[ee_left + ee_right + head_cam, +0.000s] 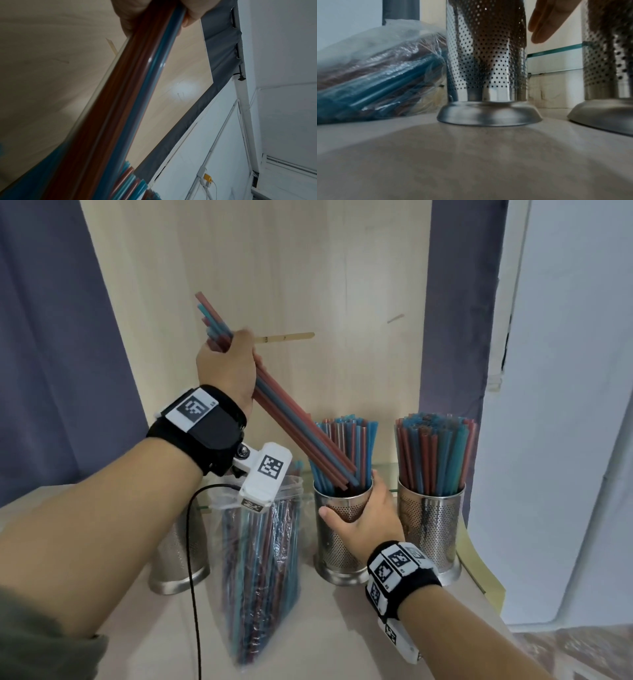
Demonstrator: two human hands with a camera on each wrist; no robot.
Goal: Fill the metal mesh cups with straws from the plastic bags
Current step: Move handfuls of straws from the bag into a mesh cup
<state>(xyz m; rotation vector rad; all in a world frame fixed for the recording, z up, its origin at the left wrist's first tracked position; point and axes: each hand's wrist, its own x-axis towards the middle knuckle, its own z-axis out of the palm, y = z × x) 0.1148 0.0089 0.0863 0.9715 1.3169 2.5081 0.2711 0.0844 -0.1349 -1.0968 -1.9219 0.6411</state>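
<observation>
My left hand [227, 364] grips a bundle of red and blue straws [291, 419] that slants down to the right. The bundle's lower ends sit inside the middle mesh cup [334, 546], which holds several upright straws. My right hand [363, 515] wraps that cup near its rim, thumb on the left side. In the left wrist view the bundle [120, 94] runs down from my fingers [130, 14]. In the right wrist view the middle cup [486, 54] stands on the counter with my fingers [547, 24] beside it. A clear plastic bag of straws [263, 570] lies left of the cup.
A right mesh cup [431, 525] packed with straws stands close beside the held one. A left mesh cup [178, 553] is partly hidden behind my left forearm. A wooden back panel [274, 285] rises behind the counter. A black cable [193, 577] crosses the counter.
</observation>
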